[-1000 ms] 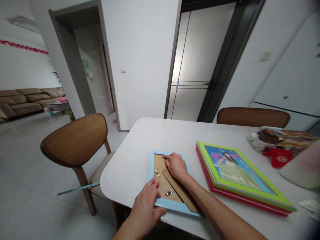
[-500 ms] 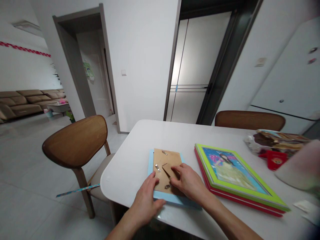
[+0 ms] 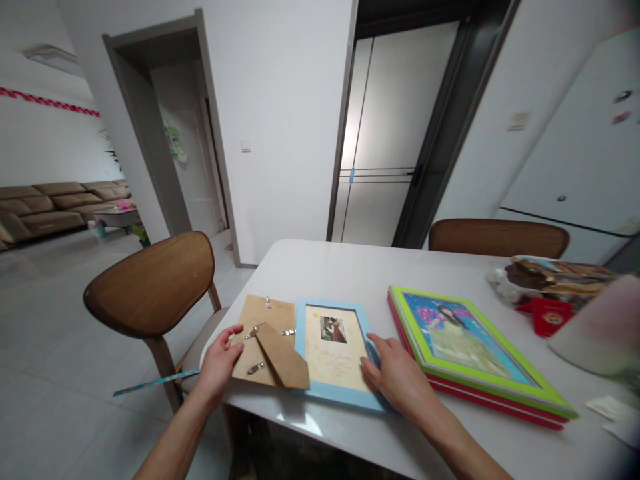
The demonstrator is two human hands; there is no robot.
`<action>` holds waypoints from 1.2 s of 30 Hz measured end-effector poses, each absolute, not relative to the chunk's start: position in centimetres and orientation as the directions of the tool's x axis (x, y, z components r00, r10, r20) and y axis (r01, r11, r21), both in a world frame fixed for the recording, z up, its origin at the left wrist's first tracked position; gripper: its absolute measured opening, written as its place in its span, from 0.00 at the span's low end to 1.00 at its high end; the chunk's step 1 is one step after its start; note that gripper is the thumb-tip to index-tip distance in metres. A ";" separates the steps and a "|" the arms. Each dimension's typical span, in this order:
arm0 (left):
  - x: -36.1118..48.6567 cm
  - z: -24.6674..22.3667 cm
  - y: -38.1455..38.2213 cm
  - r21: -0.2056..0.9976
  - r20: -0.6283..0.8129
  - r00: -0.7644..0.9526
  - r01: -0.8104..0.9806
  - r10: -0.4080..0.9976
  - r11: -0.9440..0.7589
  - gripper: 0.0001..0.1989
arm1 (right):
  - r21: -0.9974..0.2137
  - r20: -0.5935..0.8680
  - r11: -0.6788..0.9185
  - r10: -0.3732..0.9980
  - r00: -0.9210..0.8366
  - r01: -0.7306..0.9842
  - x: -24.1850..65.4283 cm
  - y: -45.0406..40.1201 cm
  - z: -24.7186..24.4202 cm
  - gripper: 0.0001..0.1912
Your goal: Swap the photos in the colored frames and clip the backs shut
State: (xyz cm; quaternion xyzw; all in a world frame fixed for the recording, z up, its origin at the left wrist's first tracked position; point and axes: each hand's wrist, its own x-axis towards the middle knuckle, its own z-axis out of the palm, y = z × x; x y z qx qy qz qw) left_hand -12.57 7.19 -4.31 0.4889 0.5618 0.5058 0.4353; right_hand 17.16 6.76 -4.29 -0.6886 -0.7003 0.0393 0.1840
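Note:
A light blue picture frame (image 3: 334, 395) lies on the white table, holding a cream sheet with a small photo and faint print. To its left is a brown backing board (image 3: 283, 313) with metal clips and a folded-out stand flap (image 3: 286, 360); the flap's lower corner reaches over the frame's edge. My left hand (image 3: 220, 360) grips the board by its left edge, thumb on top. At the frame's right side, my right hand (image 3: 397, 373) holds the border, its thumb over the sheet and its other fingers partly hidden.
Right of my right hand, a lime-green framed picture (image 3: 460, 340) lies on a red frame (image 3: 500, 400). Beyond are a red item (image 3: 550, 317), plastic-wrapped things (image 3: 555, 277) and a pale pink object (image 3: 595, 327). Wooden chairs (image 3: 155, 283) stand left and behind the table (image 3: 320, 267).
The backing board has come off the blue frame and moved left with my left hand, uncovering the sheet. My right hand has gone from the stand flap to the frame's right side.

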 end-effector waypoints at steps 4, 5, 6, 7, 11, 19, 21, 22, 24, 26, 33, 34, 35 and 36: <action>-15.5 -4.9 7.8 0.966 0.009 -0.183 0.254 0.983 0.038 0.17 | -0.320 0.148 -0.008 0.987 0.058 0.947 17.7 7.2 -5.1 0.27; -15.9 -4.9 8.0 0.954 0.027 -0.196 0.297 0.980 0.033 0.17 | -0.349 0.150 -0.013 0.986 0.069 0.937 17.8 7.4 -5.0 0.28; -16.1 -4.8 8.1 0.940 0.054 -0.212 0.340 0.976 0.022 0.16 | -0.395 0.151 -0.024 0.984 0.091 0.918 17.8 7.4 -4.8 0.28; -16.2 -4.6 8.2 0.925 0.090 -0.229 0.381 0.969 0.004 0.16 | -0.470 0.143 -0.047 0.981 0.129 0.881 17.8 7.5 -4.5 0.29; -13.2 -3.4 7.5 0.863 0.256 -0.232 0.493 0.938 -0.113 0.16 | -0.920 -0.125 -0.191 0.970 0.206 0.341 17.5 6.5 -2.6 0.33; 1.3 -1.1 2.8 0.680 0.496 0.296 0.453 0.817 -0.577 0.30 | -0.963 -0.214 -0.206 0.976 0.028 -0.176 15.9 4.1 1.3 0.42; 2.2 -0.5 2.6 0.633 0.552 0.321 0.440 0.770 -0.637 0.28 | -0.981 -0.172 -0.169 0.985 0.023 -0.094 16.0 4.3 0.9 0.41; 2.0 -0.2 2.7 0.626 0.573 0.300 0.441 0.763 -0.643 0.27 | -0.989 -0.151 -0.150 0.988 0.031 -0.014 16.2 4.5 0.5 0.40; 0.4 0.4 3.1 0.651 0.588 0.185 0.470 0.788 -0.596 0.25 | -0.966 -0.080 -0.096 0.994 0.076 0.242 16.9 5.2 -0.7 0.37; -2.1 0.5 3.7 0.704 0.566 0.001 0.519 0.824 -0.484 0.21 | -0.840 0.023 -0.038 0.994 0.106 0.542 17.5 5.8 -2.2 0.33; -9.1 -2.8 4.2 0.723 0.367 -0.173 0.671 0.914 -0.163 0.14 | -0.349 0.187 0.080 0.982 -0.014 0.934 18.1 6.5 -5.6 0.23; -9.5 -3.4 4.0 0.713 0.369 -0.161 0.681 0.915 -0.168 0.13 | -0.328 0.192 0.090 0.981 -0.027 0.941 18.1 6.4 -5.8 0.23; -9.8 -4.0 3.8 0.703 0.371 -0.150 0.690 0.917 -0.171 0.12 | -0.312 0.200 0.098 0.979 -0.035 0.945 18.0 6.4 -5.8 0.23; -9.9 -4.5 3.6 0.684 0.371 -0.137 0.710 0.918 -0.171 0.13 | -0.301 0.216 0.102 0.976 -0.037 0.948 18.0 6.3 -5.8 0.22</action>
